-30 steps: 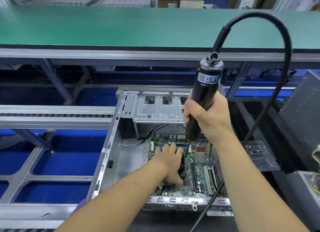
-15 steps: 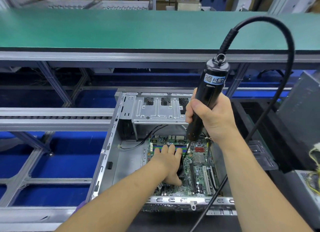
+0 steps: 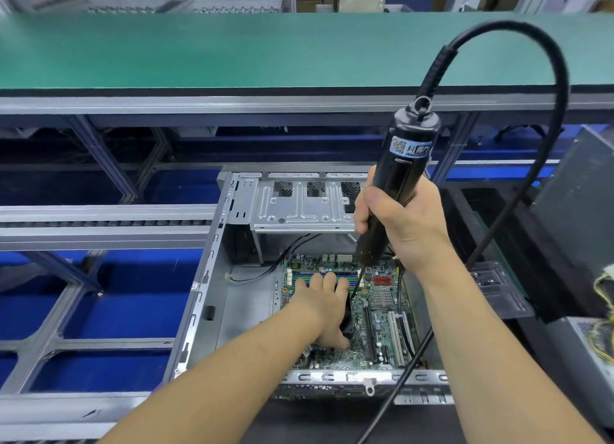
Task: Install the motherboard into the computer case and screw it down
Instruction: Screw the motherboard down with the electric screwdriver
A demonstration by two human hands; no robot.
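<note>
The computer case [image 3: 212, 277] lay open at the lower centre of the frame, its drive cage [image 3: 299, 207] toward the top. The motherboard [image 3: 375, 314] sat flat on the case floor, in the right half of the case. My left hand [image 3: 324, 305] rested on the board, fingers extended and lying together over the coloured memory slots [image 3: 332, 277], palm covering a dark component I could not identify. My right hand [image 3: 403, 222], at centre right, gripped the black electric screwdriver [image 3: 397, 191] with fingers wrapped round the barrel. The tool stood slightly tilted, its thin bit [image 3: 355, 286] reaching down to the board just right of my left fingers. Its black cable [image 3: 545, 88] arched over the upper right. A green bench [image 3: 232, 48] crossed the top of the frame.
</note>
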